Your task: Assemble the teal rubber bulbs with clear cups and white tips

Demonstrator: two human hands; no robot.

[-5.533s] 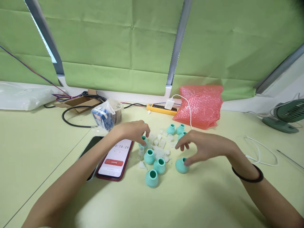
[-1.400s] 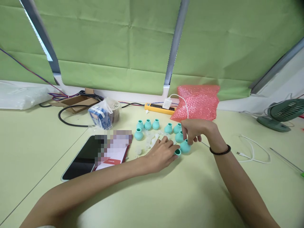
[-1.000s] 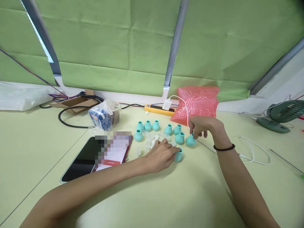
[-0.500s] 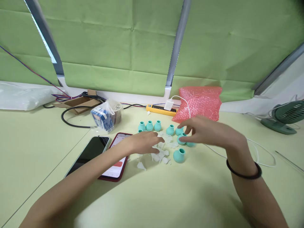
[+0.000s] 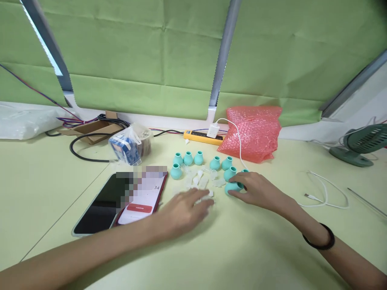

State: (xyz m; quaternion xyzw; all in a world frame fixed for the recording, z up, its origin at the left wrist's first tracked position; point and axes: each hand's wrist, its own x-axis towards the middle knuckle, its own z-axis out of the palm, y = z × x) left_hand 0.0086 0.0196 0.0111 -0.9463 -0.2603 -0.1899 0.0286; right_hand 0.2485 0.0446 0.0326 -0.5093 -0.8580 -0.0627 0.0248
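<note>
My right hand [image 5: 256, 190] has its thumb and fingers around the body of a small turquoise bulb-shaped pot [image 5: 231, 189], which sits at the near right of a group and looks slightly tilted. More pots of the same kind, such as one turquoise pot [image 5: 175, 171] at the left, stand upright in a loose arc. Between them lie whitish translucent plastic pieces [image 5: 202, 181], some cup-like. Just in front of these pieces is my left hand [image 5: 188, 208], palm down, a little blurred, thumb and fingers apart with nothing held.
Two phones lie left of my left hand, a dark-screened phone [image 5: 101, 207] and a lit phone [image 5: 142, 203]. Behind stand a plastic-wrapped blue pack [image 5: 127, 148], a yellow power strip [image 5: 202, 139] and a pink bubble-wrap bag [image 5: 252, 133]. A white cable [image 5: 325, 193] and green fan [image 5: 352, 155] are at right.
My right hand has come down and closed on the nearest pot, which has shifted slightly back toward the others. My left hand has drawn back toward me, off the plastic pieces.
</note>
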